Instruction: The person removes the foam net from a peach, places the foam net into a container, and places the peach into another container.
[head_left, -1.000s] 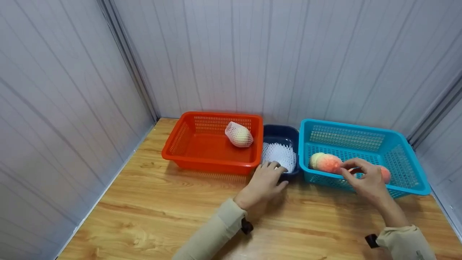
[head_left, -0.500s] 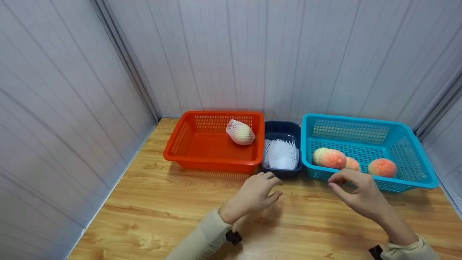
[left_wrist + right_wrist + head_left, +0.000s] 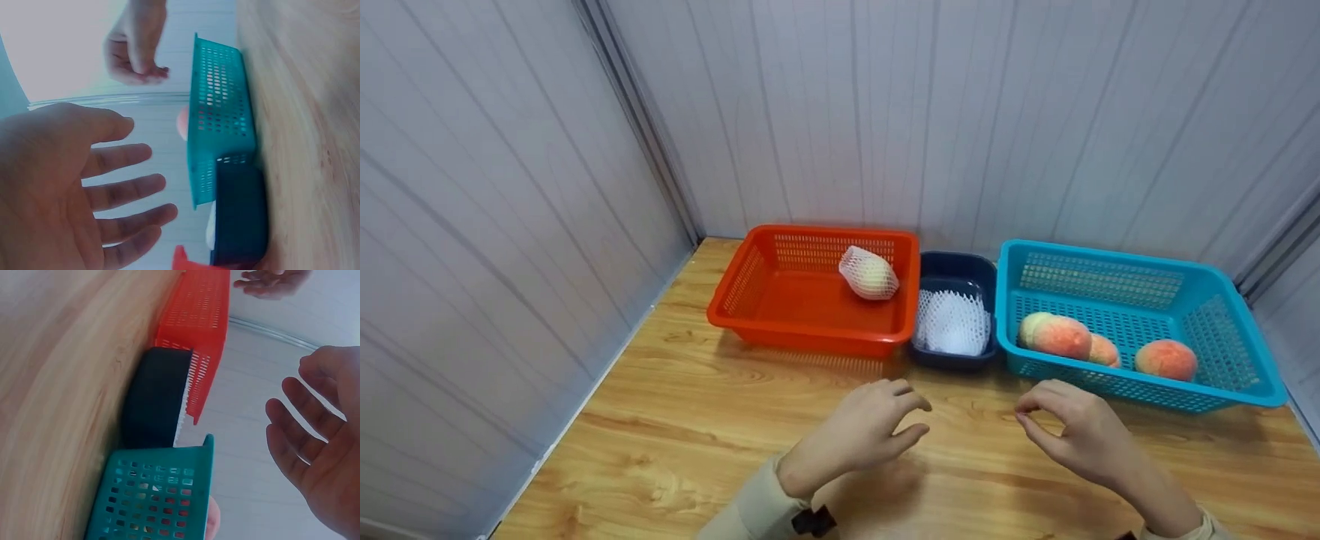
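Head view: high, farthest back, looks forward-down across worktop (image 3: 630,450). Left wrist: low, close, rolled sideways, faces past left grip (image 3: 62,185) toward turquoise basket (image 3: 222,107). Right wrist: low, close, rolled opposite way, faces past right grip (image 3: 337,467) toward red basket (image 3: 199,306). All three share navy tub (image 3: 242,208).

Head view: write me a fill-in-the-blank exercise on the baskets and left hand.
The dark tub stands ____ the red basket and the blue basket.
Netted fruit in the red basket numbers ____.
Pink peaches lie in the basket on the tub's ____ side.
The left hand holds ____.
Answers: between; one; right; nothing.
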`<state>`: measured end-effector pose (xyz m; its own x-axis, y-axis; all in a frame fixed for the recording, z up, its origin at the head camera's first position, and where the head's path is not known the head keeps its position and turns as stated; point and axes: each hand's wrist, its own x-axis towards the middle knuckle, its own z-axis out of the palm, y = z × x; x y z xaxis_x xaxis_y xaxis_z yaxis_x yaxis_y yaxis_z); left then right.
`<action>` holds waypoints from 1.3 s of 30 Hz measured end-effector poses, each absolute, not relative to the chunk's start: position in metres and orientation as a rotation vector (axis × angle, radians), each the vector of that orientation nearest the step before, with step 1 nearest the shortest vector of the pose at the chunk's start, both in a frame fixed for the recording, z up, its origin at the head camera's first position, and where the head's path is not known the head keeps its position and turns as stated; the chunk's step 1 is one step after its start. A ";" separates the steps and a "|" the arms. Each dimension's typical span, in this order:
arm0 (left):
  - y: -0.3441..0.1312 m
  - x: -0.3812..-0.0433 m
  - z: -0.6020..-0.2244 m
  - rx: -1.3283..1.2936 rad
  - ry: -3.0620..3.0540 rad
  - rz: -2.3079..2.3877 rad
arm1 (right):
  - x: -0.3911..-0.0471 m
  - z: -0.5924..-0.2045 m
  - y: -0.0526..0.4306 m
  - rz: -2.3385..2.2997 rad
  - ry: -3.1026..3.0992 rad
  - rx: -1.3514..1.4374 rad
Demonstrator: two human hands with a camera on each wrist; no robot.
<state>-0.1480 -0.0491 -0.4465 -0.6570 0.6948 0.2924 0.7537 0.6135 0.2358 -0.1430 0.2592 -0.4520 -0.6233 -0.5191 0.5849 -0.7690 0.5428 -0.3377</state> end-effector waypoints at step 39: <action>-0.084 -0.329 -0.404 -0.587 -3.277 -0.313 | -0.129 -0.465 0.271 0.756 -2.479 1.185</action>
<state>-0.3292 -0.0845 -0.4041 -0.9185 0.3595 -0.1648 0.3218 0.9216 0.2171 -0.1289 0.2713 -0.4652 -0.6192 -0.6319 0.4661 -0.7845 0.5235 -0.3325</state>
